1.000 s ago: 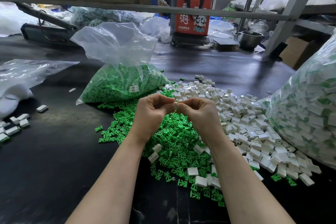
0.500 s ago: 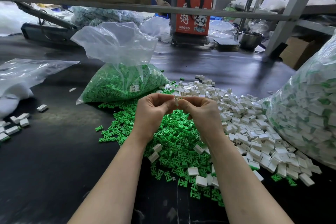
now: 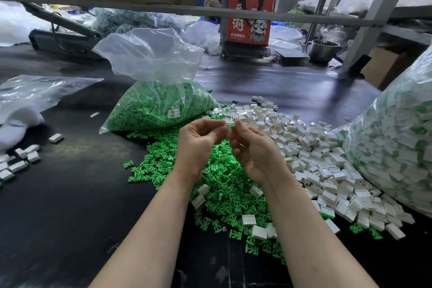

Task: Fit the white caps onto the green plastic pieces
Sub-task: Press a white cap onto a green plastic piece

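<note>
Both hands meet above the loose pile of green plastic pieces (image 3: 217, 177) on the black table. My left hand (image 3: 198, 142) pinches a small white cap (image 3: 228, 127) at its fingertips. My right hand (image 3: 254, 152) pinches a green piece (image 3: 233, 125) that pokes out beside the cap, the two parts touching. To the right spreads a heap of loose white caps (image 3: 311, 147). A few caps lie scattered on the green pile near my forearms.
An open clear bag of green pieces (image 3: 159, 105) stands behind my hands. A big bag of assembled white-and-green parts (image 3: 397, 147) fills the right edge. Several white parts (image 3: 18, 161) lie at the left. A metal bar (image 3: 210, 10) crosses overhead; another person sits beyond it.
My right hand has turned palm-up a little and its fingers have loosened. The cap and green piece now show between the fingertips. Both hands stay in the same spot.
</note>
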Demonstrator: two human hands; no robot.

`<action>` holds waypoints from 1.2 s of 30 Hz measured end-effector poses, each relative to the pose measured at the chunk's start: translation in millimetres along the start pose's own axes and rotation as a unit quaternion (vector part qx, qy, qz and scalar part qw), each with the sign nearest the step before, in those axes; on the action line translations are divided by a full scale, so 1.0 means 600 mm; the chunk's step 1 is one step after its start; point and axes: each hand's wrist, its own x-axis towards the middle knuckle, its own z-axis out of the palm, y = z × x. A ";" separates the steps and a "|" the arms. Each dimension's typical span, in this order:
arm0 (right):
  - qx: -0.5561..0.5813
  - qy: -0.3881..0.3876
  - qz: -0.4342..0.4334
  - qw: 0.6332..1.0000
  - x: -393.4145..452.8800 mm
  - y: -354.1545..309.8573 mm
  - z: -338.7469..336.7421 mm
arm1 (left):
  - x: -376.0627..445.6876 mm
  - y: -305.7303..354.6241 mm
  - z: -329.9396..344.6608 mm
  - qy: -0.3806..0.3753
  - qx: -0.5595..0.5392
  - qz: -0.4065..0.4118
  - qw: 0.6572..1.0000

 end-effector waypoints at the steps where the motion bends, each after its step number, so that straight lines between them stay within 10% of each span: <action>1: 0.005 -0.005 0.007 1.000 0.000 0.000 0.000 | -0.001 0.000 0.000 -0.001 -0.002 0.004 1.000; 36: -0.110 -0.137 0.034 0.984 0.004 0.005 -0.003 | -0.005 0.030 0.025 -0.011 0.033 -0.083 0.996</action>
